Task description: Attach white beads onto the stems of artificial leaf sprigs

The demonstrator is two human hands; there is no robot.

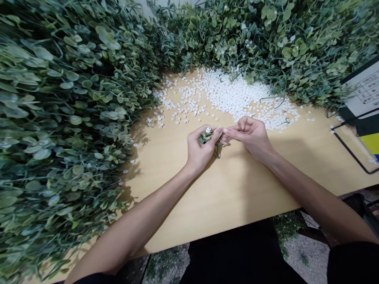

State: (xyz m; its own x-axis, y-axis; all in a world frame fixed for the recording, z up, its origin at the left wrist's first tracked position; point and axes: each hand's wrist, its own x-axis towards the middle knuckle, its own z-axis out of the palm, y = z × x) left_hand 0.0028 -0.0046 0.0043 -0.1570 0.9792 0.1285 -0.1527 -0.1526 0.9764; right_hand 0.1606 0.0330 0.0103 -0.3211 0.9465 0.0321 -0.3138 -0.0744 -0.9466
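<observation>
My left hand [201, 149] is closed around a small artificial leaf sprig [205, 137], whose green leaves and thin stems poke out between the fingers. A white bead-like piece [208, 130] shows at the top of the sprig. My right hand [251, 136] meets it fingertip to fingertip, thumb and index finger pinched together; what lies in that pinch is too small to make out. Just beyond the hands, a heap of small white round pieces [237, 92] spreads over the wooden table [213, 197].
Dense piles of artificial greenery [74, 98] line the left side and the back of the table. At the right stand a calendar-like printed card [365, 92] and a black wire frame [351, 152]. Leaf bits lie on the floor [308, 248] below the front edge.
</observation>
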